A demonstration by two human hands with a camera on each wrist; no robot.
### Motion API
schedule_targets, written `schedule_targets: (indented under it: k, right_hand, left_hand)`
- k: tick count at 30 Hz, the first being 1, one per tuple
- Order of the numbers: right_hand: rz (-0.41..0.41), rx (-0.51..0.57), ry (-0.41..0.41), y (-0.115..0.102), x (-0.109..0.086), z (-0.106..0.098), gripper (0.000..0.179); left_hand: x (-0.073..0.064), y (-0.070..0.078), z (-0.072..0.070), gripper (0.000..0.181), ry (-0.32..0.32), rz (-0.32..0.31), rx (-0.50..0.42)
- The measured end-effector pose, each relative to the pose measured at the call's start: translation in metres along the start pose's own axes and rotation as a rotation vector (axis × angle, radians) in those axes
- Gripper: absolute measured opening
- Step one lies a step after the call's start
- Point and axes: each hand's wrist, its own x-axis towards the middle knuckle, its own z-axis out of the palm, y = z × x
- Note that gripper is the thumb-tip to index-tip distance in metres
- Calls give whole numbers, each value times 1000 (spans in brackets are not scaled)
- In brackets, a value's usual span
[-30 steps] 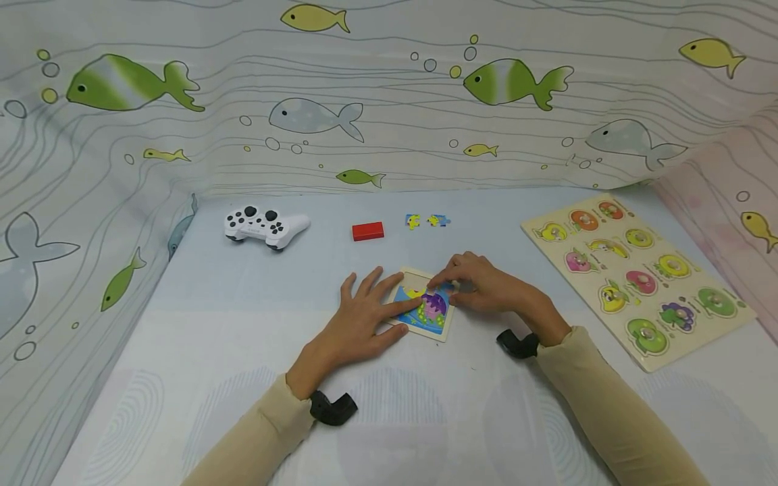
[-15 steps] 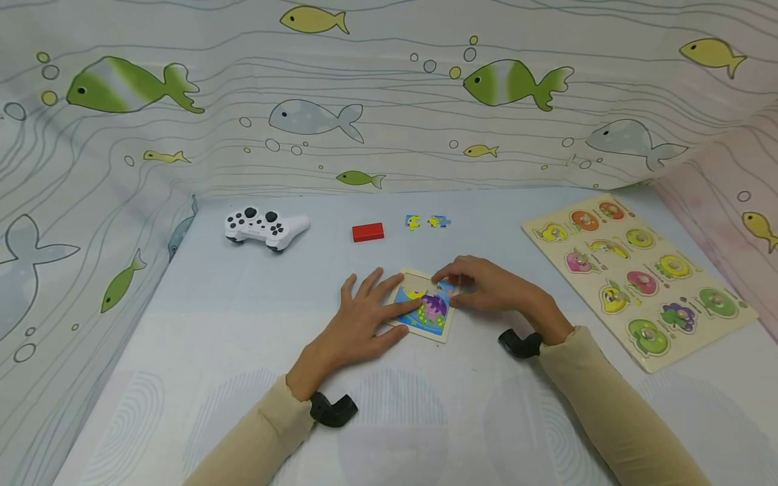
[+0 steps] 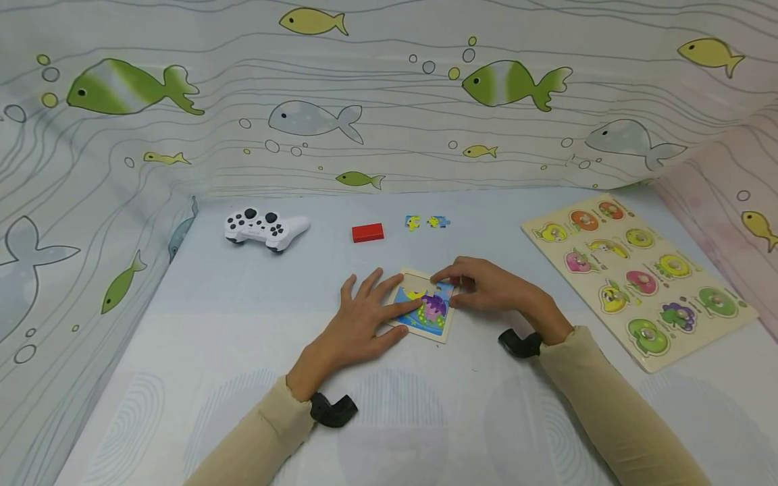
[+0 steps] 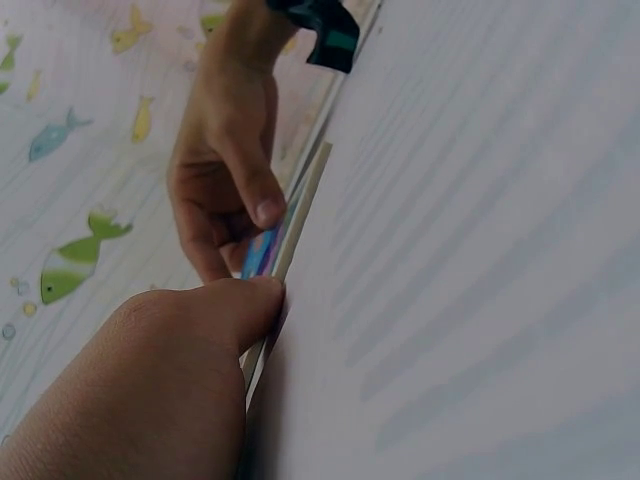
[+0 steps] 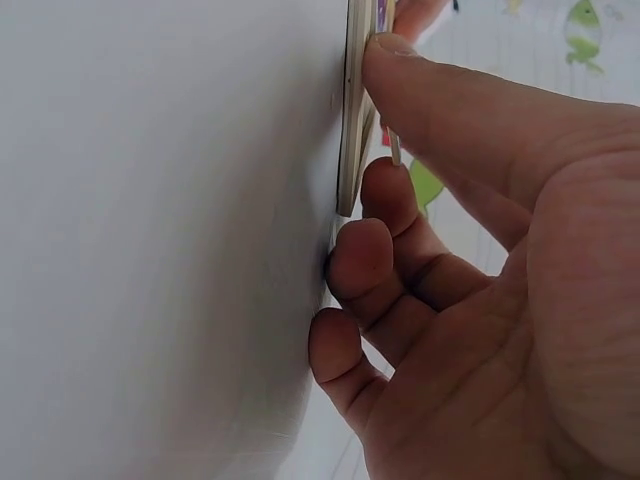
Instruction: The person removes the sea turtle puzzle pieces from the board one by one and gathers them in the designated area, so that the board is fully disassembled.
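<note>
On a pale table (image 3: pixel 243 290), a small wooden picture puzzle (image 3: pixel 446 329) lies flat, centred between the left and right edges. The person's left hand (image 3: pixel 367 317) rests spread across its left side, forefinger reaching onto the picture. The right hand (image 3: pixel 486 287), fingers bent, pinches a blue piece (image 3: pixel 446 289) between thumb and forefinger at the puzzle's far right corner. Toward the table's far edge are two loose pieces (image 3: pixel 413 222), a red block (image 3: pixel 367 233) and, near the far left corner, a white game controller (image 3: pixel 265 228). A fruit board (image 3: pixel 614 268) lies along the right edge.
</note>
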Motion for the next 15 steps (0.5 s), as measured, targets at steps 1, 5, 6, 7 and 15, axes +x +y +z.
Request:
schedule_targets:
  k: [1, 5, 6, 7, 15]
  right_hand:
    - [1, -1, -1, 0, 0, 0, 42]
    - [3, -4, 6, 0, 0, 0, 44]
    - [4, -1, 10, 0, 0, 0, 44]
    - [4, 1, 15, 0, 0, 0, 43]
    - [7, 7, 45, -2, -1, 0, 39]
  left_hand:
    - [0, 0, 0, 48, -1, -1, -2]
    - [0, 1, 0, 48, -2, -3, -6]
    - [0, 1, 0, 48, -2, -4, -6]
    - [0, 1, -1, 48, 0, -3, -8]
    - [0, 1, 0, 48, 8, 2, -13]
